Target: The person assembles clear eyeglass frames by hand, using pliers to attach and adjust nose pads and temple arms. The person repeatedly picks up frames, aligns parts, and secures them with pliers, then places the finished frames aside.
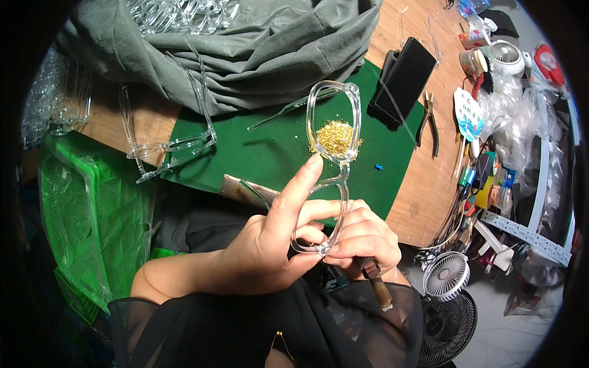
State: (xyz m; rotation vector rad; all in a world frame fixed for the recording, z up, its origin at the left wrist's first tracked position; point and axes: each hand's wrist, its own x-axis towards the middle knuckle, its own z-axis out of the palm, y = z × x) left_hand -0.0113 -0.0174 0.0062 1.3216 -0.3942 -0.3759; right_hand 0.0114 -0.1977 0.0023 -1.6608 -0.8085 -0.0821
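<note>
My left hand (264,242) is closed on a pair of clear eyeglass frames (347,167), held upright with one lens opening above the other; its index finger stretches up along the bridge. One temple reaches out leftward from the upper corner. At the lower corner hinge, the fingertips of my right hand (368,236) meet the frames. That hand is wrapped round a brown-handled screwdriver (377,285), whose tip is hidden by the fingers. Behind the upper lens opening, a heap of tiny gold screws (335,138) lies on the green mat (257,156).
Another clear eyeglass frame (175,147) stands at left. A grey cloth (245,67) surrounds several clear frames (178,15). Right of the mat's middle are a black phone (405,80), pliers (427,126) and a small blue piece (378,167). A green crate (92,214) stands lower left, a white fan (446,276) lower right.
</note>
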